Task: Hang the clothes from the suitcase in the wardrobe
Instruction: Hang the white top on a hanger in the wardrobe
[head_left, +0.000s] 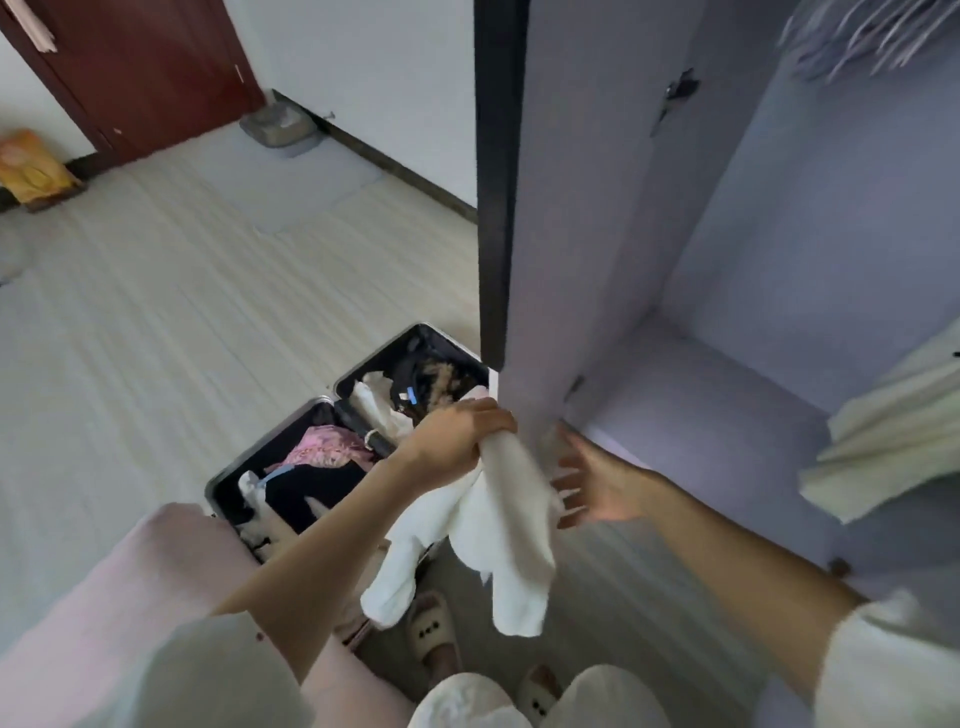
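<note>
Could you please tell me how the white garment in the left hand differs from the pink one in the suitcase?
The white garment hangs in the air, gripped at its top by the left hand; the pink garment lies crumpled in the suitcase. The white one is plain, while the pink one looks patterned. Neither is hung in the wardrobe yet.

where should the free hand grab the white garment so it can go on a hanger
The left hand grips the white garment bunched at its top, so the rest dangles in two loose lobes. The open right hand is probably best coming in from the right, level with that bunch, to pinch the upper edge just beside the left hand and spread it. The hanging ends are limp and would only twist.
</note>
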